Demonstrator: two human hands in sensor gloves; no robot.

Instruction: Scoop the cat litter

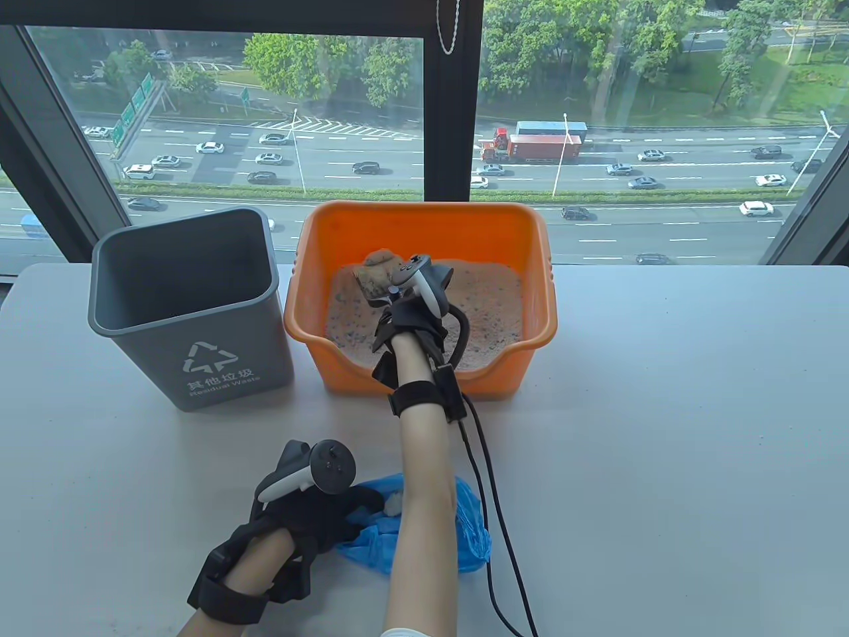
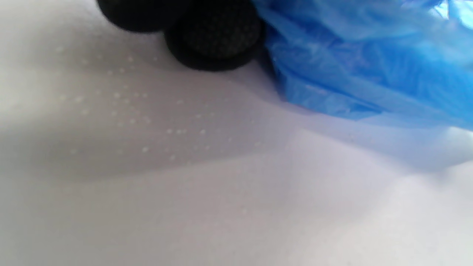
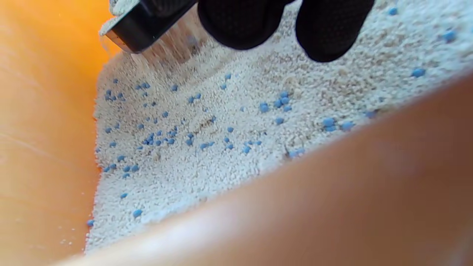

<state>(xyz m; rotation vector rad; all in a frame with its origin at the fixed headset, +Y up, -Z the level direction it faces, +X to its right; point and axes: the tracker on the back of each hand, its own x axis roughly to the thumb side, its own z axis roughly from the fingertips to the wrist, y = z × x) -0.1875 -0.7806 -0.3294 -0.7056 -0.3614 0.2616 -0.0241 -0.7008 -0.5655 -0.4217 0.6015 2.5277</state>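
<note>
An orange litter box (image 1: pixel 530 232) holds pale litter (image 1: pixel 491 312) with blue beads; the right wrist view shows the litter (image 3: pixel 229 140) and the box wall (image 3: pixel 37 111). My right hand (image 1: pixel 404 298) is over the box and grips a dark scoop (image 1: pixel 375 275) heaped with litter, lifted above the surface. In the right wrist view the scoop (image 3: pixel 144 26) sheds grains. My left hand (image 1: pixel 312 497) rests on the table and touches a crumpled blue plastic bag (image 1: pixel 464 524), also in the left wrist view (image 2: pixel 369 62) beside my fingertips (image 2: pixel 216 40).
A grey waste bin (image 1: pixel 192 312) with a recycling mark stands open to the left of the litter box. A black cable (image 1: pixel 491 517) trails from my right wrist to the table's front edge. A window runs behind the table (image 1: pixel 663 431).
</note>
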